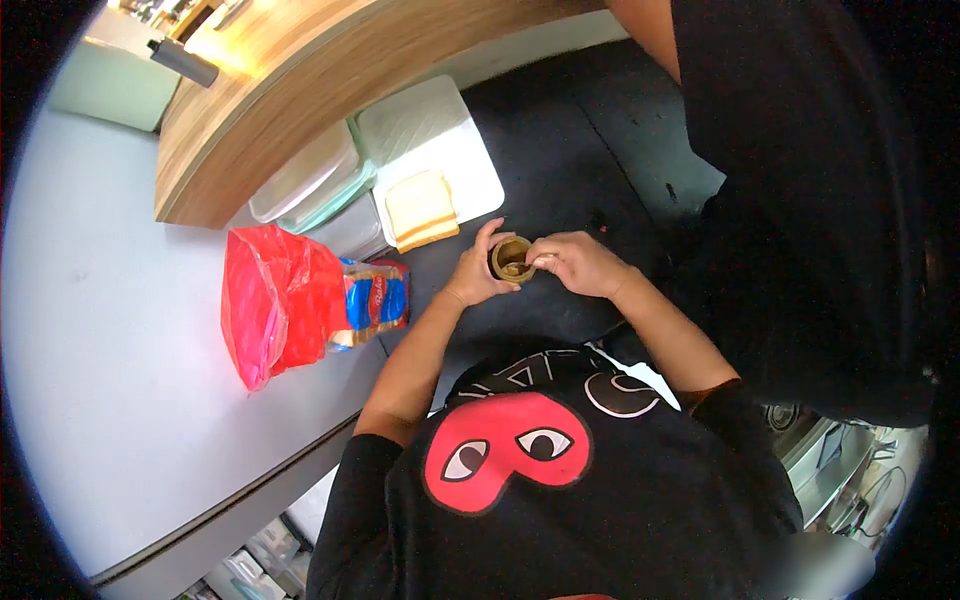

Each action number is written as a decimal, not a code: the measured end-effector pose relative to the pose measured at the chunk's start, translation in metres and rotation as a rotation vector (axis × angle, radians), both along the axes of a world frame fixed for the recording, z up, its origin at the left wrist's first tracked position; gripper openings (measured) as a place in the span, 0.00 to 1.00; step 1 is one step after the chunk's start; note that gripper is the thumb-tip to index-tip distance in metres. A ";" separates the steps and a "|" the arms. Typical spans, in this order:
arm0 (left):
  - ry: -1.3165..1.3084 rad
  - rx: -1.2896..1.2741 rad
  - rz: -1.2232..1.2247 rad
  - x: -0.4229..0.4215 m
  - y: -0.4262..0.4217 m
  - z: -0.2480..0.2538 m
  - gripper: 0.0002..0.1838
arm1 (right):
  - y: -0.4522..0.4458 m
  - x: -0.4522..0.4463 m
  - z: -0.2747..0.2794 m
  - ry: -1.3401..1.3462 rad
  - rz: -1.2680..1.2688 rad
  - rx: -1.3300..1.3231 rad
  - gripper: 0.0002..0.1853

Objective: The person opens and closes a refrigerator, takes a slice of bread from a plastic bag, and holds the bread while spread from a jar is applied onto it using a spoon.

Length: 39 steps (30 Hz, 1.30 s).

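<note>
My left hand point(477, 272) is wrapped round the side of a small jar point(497, 262), whose open mouth faces up toward me. Inside it shows something brownish-yellow. My right hand point(588, 266) is closed at the jar's rim, its fingers pinched on what looks like a spoon point(515, 269). The spoon's tip dips into the jar, and its handle is mostly hidden by my fingers. Just beyond my left hand, sliced bread point(420, 208) lies stacked on a white board point(425, 115).
Left of my forearm lie a red plastic bag point(285, 305) and a bread packet point(375, 302). Stacked plastic containers point(318, 180) stand beside the board, near a wooden ledge point(300, 90). Another person in black point(800, 220) stands close on my right.
</note>
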<state>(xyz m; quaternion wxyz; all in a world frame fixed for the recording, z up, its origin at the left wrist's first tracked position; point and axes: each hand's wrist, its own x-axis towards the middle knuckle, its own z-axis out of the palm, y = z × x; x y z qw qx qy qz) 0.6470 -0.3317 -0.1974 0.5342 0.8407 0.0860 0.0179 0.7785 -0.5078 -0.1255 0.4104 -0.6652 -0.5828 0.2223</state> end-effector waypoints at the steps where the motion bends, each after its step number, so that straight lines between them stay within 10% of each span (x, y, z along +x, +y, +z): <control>1: 0.016 -0.002 -0.005 0.000 0.000 0.002 0.58 | 0.000 0.001 0.007 -0.005 -0.024 0.001 0.09; 15: -0.087 -0.010 0.193 0.000 -0.018 -0.019 0.62 | 0.018 -0.026 -0.040 -0.088 -0.300 0.091 0.08; 35: 0.009 -0.022 0.221 -0.011 -0.013 -0.003 0.65 | -0.032 0.008 -0.016 0.867 -0.685 0.187 0.10; 39: 0.120 0.327 0.282 -0.032 -0.004 0.055 0.35 | -0.050 0.008 0.002 0.987 -0.711 0.197 0.11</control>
